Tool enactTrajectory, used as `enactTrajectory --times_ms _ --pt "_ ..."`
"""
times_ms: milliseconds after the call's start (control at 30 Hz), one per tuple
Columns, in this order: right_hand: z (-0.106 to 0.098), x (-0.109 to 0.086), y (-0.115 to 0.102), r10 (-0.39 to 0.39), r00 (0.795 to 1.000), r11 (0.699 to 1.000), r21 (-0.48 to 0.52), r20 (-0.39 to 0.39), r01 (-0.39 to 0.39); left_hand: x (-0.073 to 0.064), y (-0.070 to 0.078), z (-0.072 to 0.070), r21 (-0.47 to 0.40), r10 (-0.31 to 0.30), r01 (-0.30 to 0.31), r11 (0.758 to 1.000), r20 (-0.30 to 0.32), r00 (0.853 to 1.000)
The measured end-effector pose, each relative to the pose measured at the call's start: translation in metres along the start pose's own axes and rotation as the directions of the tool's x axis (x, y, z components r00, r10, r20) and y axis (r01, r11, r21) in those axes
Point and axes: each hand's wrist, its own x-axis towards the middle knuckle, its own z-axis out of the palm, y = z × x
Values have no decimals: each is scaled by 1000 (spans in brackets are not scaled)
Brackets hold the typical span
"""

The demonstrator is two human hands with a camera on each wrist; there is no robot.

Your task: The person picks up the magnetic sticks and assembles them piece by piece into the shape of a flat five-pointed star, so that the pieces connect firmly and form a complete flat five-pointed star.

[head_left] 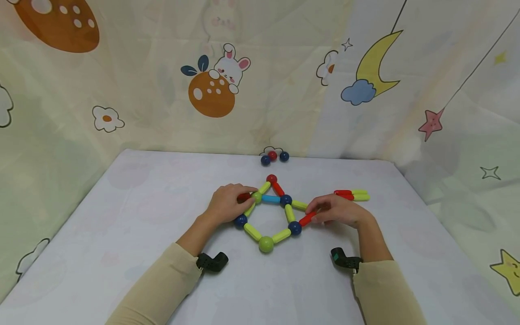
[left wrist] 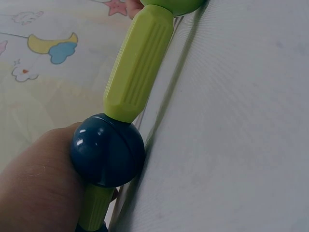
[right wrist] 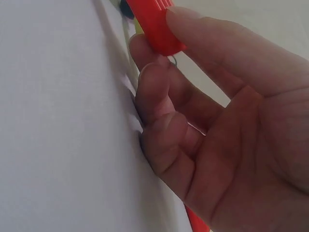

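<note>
Ball-and-rod frame (head_left: 289, 213) lying on the surface (head_left: 276, 284); both hands clamping rods.
The left hand (head_left: 227, 204) is pinching a dark red rod (head_left: 243, 197) beside the upper green ball (head_left: 257, 197); the right hand (head_left: 339, 210) is gripping a bright red rod (head_left: 307, 219), its far end meeting a dark blue ball (head_left: 294, 228). A yellow-green rod (head_left: 299, 205) is pointing toward that hand; contact is remaining undetermined. Judged risk: sideways pulling on the right could be parting that joint; uneven left pressure could be skewing the frame.

Ridged yellow-green, red and blue rods (head_left: 253, 232): no text readable
Glossy blue, green and red balls (head_left: 266, 244): none legible
Pale cartoon-printed cloth backdrop (head_left: 142, 67): none legible
</note>
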Motion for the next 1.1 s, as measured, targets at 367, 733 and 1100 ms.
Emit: enactTrajectory --times_ms 367,733,1100 --pt "-3 -1 7 32 998 995 92 -62 -26 1 0 0 1 -7 7 1000 11 1000" --pt "-5 -1 10 -10 1000 988 154 -16 12 1 -2 2 7 0 0 1000 3 1000" --pt "-3 1 9 -4 999 993 117 -32 8 0 -1 0 -3 -12 12 1000 12 1000"
